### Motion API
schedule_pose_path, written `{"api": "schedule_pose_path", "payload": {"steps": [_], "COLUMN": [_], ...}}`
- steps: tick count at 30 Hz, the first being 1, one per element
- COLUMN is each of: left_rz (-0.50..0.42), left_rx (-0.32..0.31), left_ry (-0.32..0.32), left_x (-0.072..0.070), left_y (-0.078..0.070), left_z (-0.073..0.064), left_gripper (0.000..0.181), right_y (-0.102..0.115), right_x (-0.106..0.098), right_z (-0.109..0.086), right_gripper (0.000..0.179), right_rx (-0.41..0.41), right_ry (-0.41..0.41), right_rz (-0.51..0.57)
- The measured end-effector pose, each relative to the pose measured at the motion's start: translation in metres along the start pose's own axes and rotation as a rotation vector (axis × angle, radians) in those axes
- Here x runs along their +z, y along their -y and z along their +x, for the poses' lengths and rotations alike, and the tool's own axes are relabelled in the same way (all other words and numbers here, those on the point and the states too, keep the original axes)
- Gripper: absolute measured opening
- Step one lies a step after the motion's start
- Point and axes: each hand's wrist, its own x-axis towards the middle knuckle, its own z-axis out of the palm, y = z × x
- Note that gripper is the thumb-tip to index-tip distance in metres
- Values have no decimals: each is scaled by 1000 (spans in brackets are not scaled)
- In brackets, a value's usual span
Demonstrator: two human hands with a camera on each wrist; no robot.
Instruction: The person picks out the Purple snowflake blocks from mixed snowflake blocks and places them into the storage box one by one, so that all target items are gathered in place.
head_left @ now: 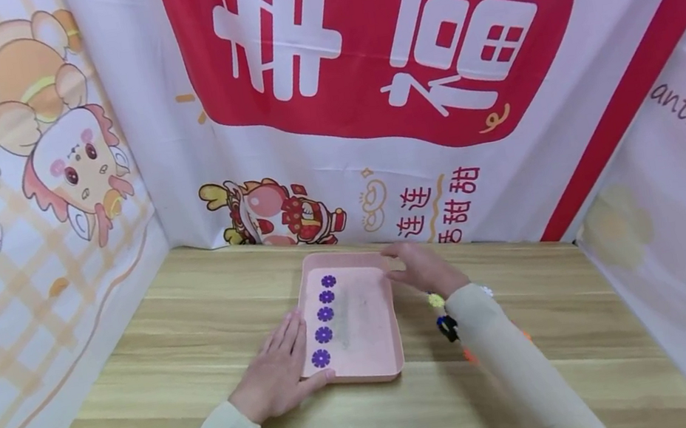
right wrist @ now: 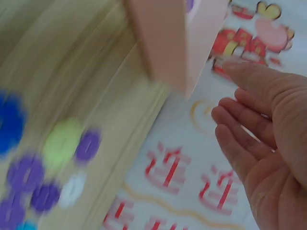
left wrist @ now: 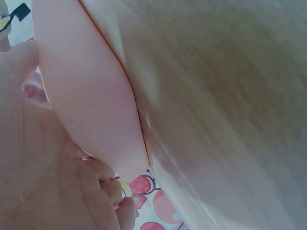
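A pink rectangular tray (head_left: 366, 315) lies on the wooden table, with several purple snowflake-shaped discs (head_left: 325, 314) lined up in a column along its left side. My left hand (head_left: 274, 373) rests on the tray's near left corner, fingers stretched along the left rim and thumb along the near edge. The tray's outer wall (left wrist: 91, 86) fills the middle of the left wrist view. Beside the far right corner is my right hand (head_left: 425, 267), its fingers loosely bent and, in the right wrist view, holding nothing.
Loose discs lie right of the tray, partly hidden by the right forearm: a yellow-green disc (right wrist: 62, 143), a blue disc (right wrist: 9, 122), a white disc (right wrist: 73, 189) and several purple ones (right wrist: 26, 173). A printed cloth backdrop (head_left: 330, 133) stands behind the tray.
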Motion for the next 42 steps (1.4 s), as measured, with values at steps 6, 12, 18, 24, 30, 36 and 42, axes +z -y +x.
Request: {"api": "schedule_pose_path", "payload": {"steps": [6, 12, 18, 24, 30, 36, 42], "left_rz": [1, 4, 7, 4, 4, 1, -4], "left_rx": [1, 7, 11, 0, 2, 3, -1], "left_ry": [-7, -8, -11, -6, -4, -5, -6], "left_x": [0, 1, 2, 2, 3, 2, 0], "left_y": [1, 1, 1, 2, 3, 2, 1], "left_z": [0, 0, 0, 0, -1, -2, -2], "left_gripper": [104, 103, 103, 104, 105, 104, 104], "right_y": [-39, -66, -81, -83, -82, -81, -81], "right_x": [-8, 3, 18, 24, 30, 28, 27], "right_z": [-24, -42, -47, -44, -42, -39, -35], "right_gripper": [43, 37, 32, 29, 27, 25, 19], "right_rx": [-30, 38, 93, 128, 204, 261, 296], "right_ry": [15, 67, 91, 81, 72, 52, 47], "right_rz": [-104, -72, -41, -38, -5, 89, 139]}}
